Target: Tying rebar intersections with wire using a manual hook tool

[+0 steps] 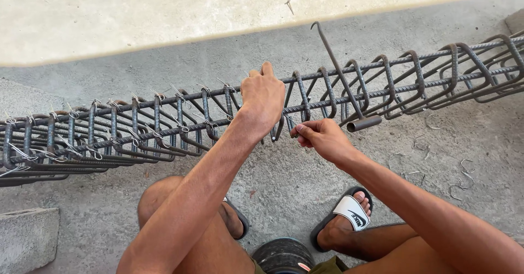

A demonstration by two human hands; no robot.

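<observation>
Hands, two: left hand [262, 96] clenched on rebar cage [136, 129]; right hand [322, 138] pinching stirrup [284, 113]; one hooked tool [344, 80].

Left arm: bare, extended forward and up from the lower left, elbow nearly straight. Left hand [263, 96]: back facing the camera, wrist straight, fingers curled down and closed in a firm grip, thumb tucked along the upper edge.

Right arm: bare, entering from the lower right, forearm angled up toward centre. Right hand [322, 137]: set lower than the left and just beside it, palm turned inward, thumb and forefinger pressed together in a pinch, remaining fingers folded under. The two hands are near each other but not touching.
</observation>
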